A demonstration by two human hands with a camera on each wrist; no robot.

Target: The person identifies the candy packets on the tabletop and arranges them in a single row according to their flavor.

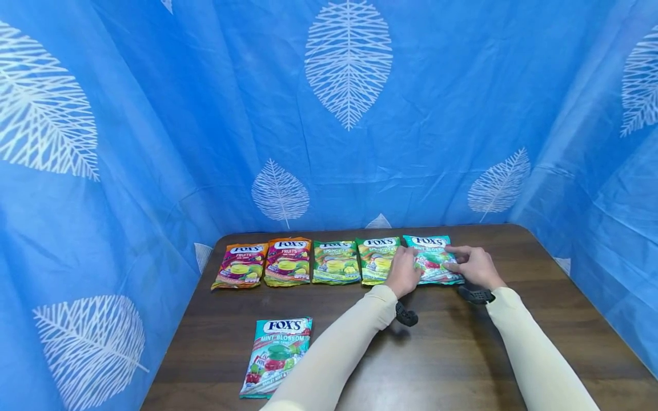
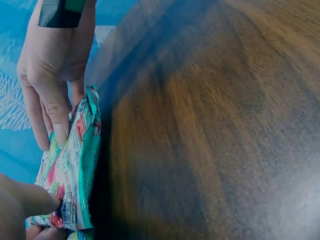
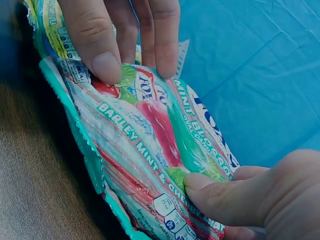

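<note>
A teal Fox's Mint Blossom candy bag (image 1: 430, 260) lies at the right end of a row of candy bags, with a hand on either side. My left hand (image 1: 403, 273) grips its left side, thumb on the printed face. At the opposite side my right hand (image 1: 478, 267) pinches it, thumb on the front and fingers around the edge. In the right wrist view, both thumbs press the bag's face (image 3: 132, 140). Its crimped teal edge (image 2: 90, 170) shows in the left wrist view. Touching or almost touching it is a yellow-green Spring Tea bag (image 1: 377, 257).
Further left in the row are another Spring Tea bag (image 1: 336, 262) and two purple-orange Fruits bags, one beside it (image 1: 288, 262) and one at the end (image 1: 240, 266). A second Mint Blossom bag (image 1: 280, 354) lies at the front left, partly behind my left sleeve. Blue curtain (image 1: 349, 171) surrounds the wooden table (image 1: 421, 359).
</note>
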